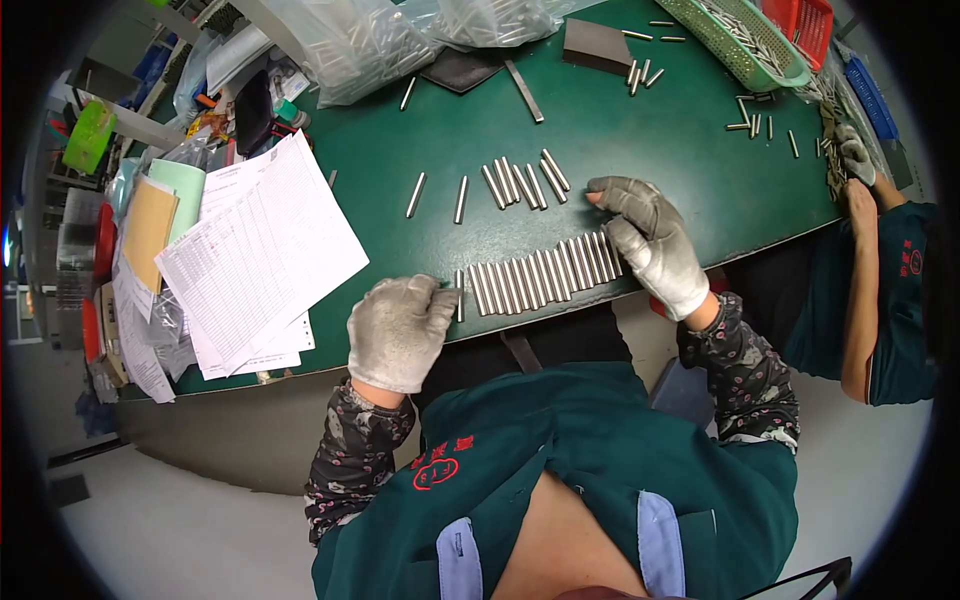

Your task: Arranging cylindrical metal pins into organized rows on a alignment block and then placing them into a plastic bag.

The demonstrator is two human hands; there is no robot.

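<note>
A row of several short metal rods [540, 277] lies side by side near the front edge of the green table [620, 130]. My left hand [398, 330], in a grey glove, rests at the left end of the row, its fingers curled, a single rod [459, 295] just by its fingertips. My right hand [650, 240], also gloved, lies flat at the right end of the row with its fingers spread toward a looser group of rods [525, 182] further back. Two single rods [416, 194] lie left of that group.
A stack of printed sheets [255, 255] covers the table's left side. Clear bags of rods [380, 40] and dark pads [595, 45] sit at the back. A green basket [745, 45] and a red basket [805, 22] stand back right. Another person's gloved hand [855, 155] works at the right.
</note>
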